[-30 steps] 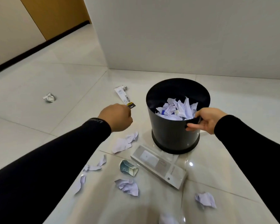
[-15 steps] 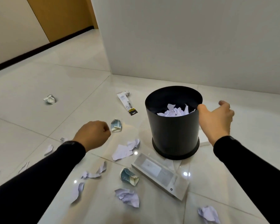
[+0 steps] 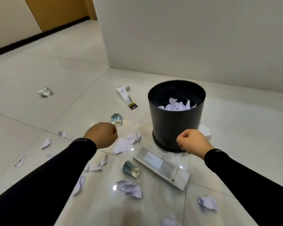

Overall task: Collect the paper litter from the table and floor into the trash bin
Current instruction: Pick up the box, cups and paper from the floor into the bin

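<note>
A black round trash bin [image 3: 175,126] stands on the pale tiled floor with crumpled white paper [image 3: 176,106] inside it. My left hand [image 3: 101,136] hovers as a fist left of the bin, above a flat white paper scrap [image 3: 123,143], and holds nothing I can see. My right hand [image 3: 193,141] is curled in front of the bin's lower right side, apart from it. More crumpled paper lies near me: one ball [image 3: 130,188] at centre, another [image 3: 207,203] at the right. Small torn scraps [image 3: 46,143] dot the left floor.
A flat white box [image 3: 162,168] lies in front of the bin. Two blue-green crumpled wrappers [image 3: 116,119] [image 3: 131,169], a squeezed tube [image 3: 127,99] and a far crumpled ball [image 3: 45,91] lie around. A small white box [image 3: 205,130] sits behind the bin. A white wall rises beyond.
My right hand has let go of the bin's rim and dropped back in front of the bin. My left hand drew back and lower. The view pulled back from the bin.
</note>
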Demonstrator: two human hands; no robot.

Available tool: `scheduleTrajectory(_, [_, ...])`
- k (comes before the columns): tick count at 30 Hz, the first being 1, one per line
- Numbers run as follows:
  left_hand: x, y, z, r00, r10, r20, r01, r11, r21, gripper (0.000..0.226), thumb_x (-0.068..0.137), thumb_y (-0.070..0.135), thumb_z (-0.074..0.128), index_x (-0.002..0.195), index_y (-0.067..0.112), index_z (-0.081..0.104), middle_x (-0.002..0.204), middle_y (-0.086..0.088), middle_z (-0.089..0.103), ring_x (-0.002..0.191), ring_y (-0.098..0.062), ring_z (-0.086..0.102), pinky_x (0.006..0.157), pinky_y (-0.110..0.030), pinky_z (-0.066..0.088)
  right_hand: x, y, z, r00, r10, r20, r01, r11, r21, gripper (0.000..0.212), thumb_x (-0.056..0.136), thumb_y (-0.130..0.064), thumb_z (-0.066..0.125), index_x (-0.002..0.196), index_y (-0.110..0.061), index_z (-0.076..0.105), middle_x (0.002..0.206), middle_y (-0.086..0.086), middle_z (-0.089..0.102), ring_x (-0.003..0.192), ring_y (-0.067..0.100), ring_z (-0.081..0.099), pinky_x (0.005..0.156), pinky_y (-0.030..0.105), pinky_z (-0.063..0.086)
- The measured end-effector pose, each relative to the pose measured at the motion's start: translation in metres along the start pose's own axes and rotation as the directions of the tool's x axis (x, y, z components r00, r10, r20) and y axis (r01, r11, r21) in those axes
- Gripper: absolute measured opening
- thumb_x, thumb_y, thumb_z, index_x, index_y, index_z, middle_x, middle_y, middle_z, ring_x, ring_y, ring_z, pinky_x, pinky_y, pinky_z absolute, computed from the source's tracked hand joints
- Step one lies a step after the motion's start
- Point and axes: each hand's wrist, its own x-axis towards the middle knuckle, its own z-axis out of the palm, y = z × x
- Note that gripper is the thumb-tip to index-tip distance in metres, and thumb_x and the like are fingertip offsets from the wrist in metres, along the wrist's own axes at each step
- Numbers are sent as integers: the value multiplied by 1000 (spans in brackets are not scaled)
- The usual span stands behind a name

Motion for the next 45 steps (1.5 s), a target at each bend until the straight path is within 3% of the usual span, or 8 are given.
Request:
scheduleTrajectory(6, [-4, -4, 26, 1000, 19, 5, -19, 992, 124, 27, 89, 24, 42, 100, 15, 65, 99, -7, 68, 79, -24, 54, 67, -27, 39, 0, 49, 58, 992, 39, 122, 30, 857, -515, 44, 86, -31, 53, 125, -11, 50, 128, 11, 57, 116, 27, 55, 91, 30, 44])
scheduleTrajectory(14, [-21, -46, 80, 983, -179, 33, 179, 984, 15, 32, 90, 24, 44, 116, 13, 58, 117, -10, 64, 106, -29, 58, 84, -31, 46, 8, 83, 120, 980, 92, 176, 29, 811, -584, 98, 74, -58, 62, 149, -18, 12, 158, 5, 15, 142, 26, 21, 113, 42, 27])
scheduleTrajectory(22, [-6, -33, 139, 975, -172, 142, 195, 967, -166, 63, 82, 43, 57, 137, 18, 39, 138, -10, 46, 124, -28, 44, 98, -36, 41, 29, 92, 140, 992, 104, 74, -19, 697, -717, 95, 69, -60, 63, 141, -13, 24, 135, 10, 38, 124, 28, 38, 101, 41, 37])
scheduleTrajectory(28, [-11, -8, 187, 922, 168, 350, -180, 984, 2, 124, 59, 55, 75, 148, 30, -9, 158, -7, -15, 144, -30, 6, 110, -50, 30, 40, 84, 128, 996, 55, 77, 11, 745, -667, 93, 53, -60, 70, 127, -12, 40, 125, 9, 43, 116, 28, 40, 98, 38, 37])
scheduleTrajectory(32, [-17, 5, 215, 952, 193, 238, -241, 951, 193, 70, 82, 36, 58, 142, 22, 25, 146, -11, 28, 117, -32, 43, 81, -38, 46, 39, 81, 113, 999, 8, 47, 25, 752, -659, 93, 50, -58, 71, 126, -13, 40, 124, 7, 43, 116, 26, 40, 102, 35, 33])
scheduleTrajectory(35, [-16, 3, 210, 971, 229, 66, -237, 959, 156, 45, 60, 44, 79, 99, 23, 67, 95, -3, 65, 73, -22, 63, 52, -23, 48, 33, 78, 102, 990, 12, 144, 83, 767, -636, 97, 51, -58, 70, 131, -15, 35, 124, 5, 42, 117, 23, 41, 104, 32, 33])
scheduleTrajectory(41, [16, -22, 154, 940, -175, -292, 39, 907, -419, 33, 80, 43, 63, 101, 18, 64, 101, -10, 65, 94, -33, 63, 72, -32, 43, 26, 21, 33, 961, -56, 271, 181, 870, -459, 65, 45, -54, 73, 95, -19, 50, 102, -1, 53, 86, 14, 57, 67, 21, 46])
scheduleTrajectory(45, [42, 3, 61, 825, -341, -451, -77, 722, -688, 38, 71, 51, 62, 98, 25, 65, 98, -3, 69, 92, -26, 63, 71, -25, 37, 0, -37, -33, 939, -150, 310, 270, 879, -393, 57, 39, -55, 73, 81, -24, 52, 79, -13, 60, 63, -1, 59, 47, 14, 46])
